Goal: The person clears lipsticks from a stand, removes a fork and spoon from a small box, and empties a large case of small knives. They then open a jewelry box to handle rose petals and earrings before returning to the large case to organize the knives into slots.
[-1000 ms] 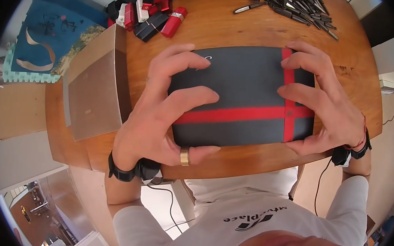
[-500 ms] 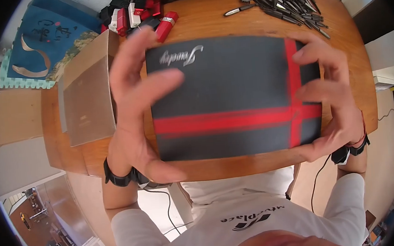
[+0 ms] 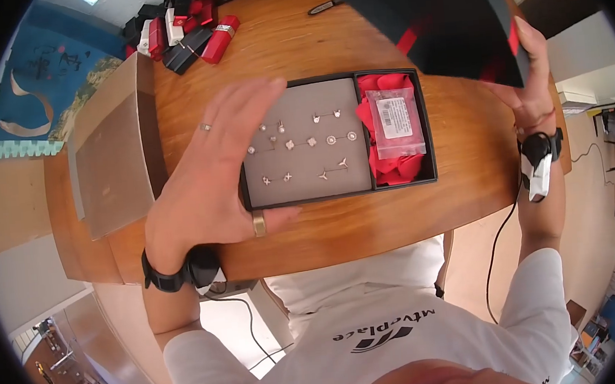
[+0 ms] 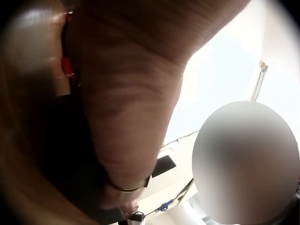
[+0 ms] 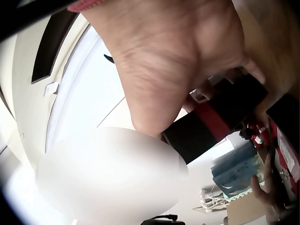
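Jewellery box [image 3: 336,190], lid off, lies open on the worktop [image 3: 325,42] in the head view, grey pad of small pieces at left, red petals and a clear packet [image 3: 396,121] at right. The left hand [image 3: 209,182] rests flat on its left edge, fingers straight and spread. The right hand [image 3: 534,91] grips the black lid [image 3: 445,15], raised at far right. The left wrist view shows only a blurred palm and ring. In the right wrist view, the lid [image 5: 211,124] sits in the palm.
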The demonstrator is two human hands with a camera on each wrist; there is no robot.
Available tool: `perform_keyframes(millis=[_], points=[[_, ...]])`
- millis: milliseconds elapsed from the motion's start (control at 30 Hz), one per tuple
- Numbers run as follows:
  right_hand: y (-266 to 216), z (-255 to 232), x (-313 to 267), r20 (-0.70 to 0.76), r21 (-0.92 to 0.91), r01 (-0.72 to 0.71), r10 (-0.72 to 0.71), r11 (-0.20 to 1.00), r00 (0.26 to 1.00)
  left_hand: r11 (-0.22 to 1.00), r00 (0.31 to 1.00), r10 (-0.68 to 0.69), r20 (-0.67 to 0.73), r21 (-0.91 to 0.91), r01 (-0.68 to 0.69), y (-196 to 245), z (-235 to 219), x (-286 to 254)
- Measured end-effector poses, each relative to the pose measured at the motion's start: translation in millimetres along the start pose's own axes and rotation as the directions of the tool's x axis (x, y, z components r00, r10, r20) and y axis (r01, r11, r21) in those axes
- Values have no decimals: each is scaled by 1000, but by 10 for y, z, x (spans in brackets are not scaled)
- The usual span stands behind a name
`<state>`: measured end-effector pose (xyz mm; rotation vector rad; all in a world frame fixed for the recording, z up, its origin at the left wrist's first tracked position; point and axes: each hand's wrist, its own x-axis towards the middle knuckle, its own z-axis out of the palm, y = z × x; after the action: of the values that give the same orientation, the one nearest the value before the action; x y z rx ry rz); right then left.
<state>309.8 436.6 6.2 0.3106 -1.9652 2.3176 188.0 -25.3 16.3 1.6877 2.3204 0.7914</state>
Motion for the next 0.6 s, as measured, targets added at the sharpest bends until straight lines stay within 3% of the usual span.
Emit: perform_keyframes(millis=[33,67,133,200,267,333,400,433,533,567,600], points=[[-3,-23,53,70,433,-274,271,859,960,1000,1000,8,6,-3,-8,28,1,0],[78,-29,111,192,429,-268,202,863,960,999,1000,20,13,-48,-19,52,5,-2],[144,65,136,306,426,-258,130,867,943,995,999,36,24,-95,-33,110,16,-16],[168,256,82,-5,207,-284,291,936,957,996,996,43,80,-87,-36,171,34,-27],[168,393,70,-173,97,-325,337,941,925,996,996,78,51,-38,-76,201,3,1],[159,440,46,-129,26,-325,325,945,937,994,994,109,22,13,-109,170,7,6],[175,433,-20,-143,-35,-294,287,955,947,974,985,150,-86,183,-133,59,36,12],[59,370,12,-5,-385,-306,329,871,944,979,986,124,-112,178,-103,55,47,15],[73,676,96,65,-738,-103,223,667,973,972,984,90,-156,230,-53,-23,67,22],[117,778,135,48,-619,-41,90,784,995,971,984,88,-155,232,-50,-32,73,27],[123,851,161,-53,-540,-99,84,836,995,980,977,92,-194,192,-54,-38,77,37]])
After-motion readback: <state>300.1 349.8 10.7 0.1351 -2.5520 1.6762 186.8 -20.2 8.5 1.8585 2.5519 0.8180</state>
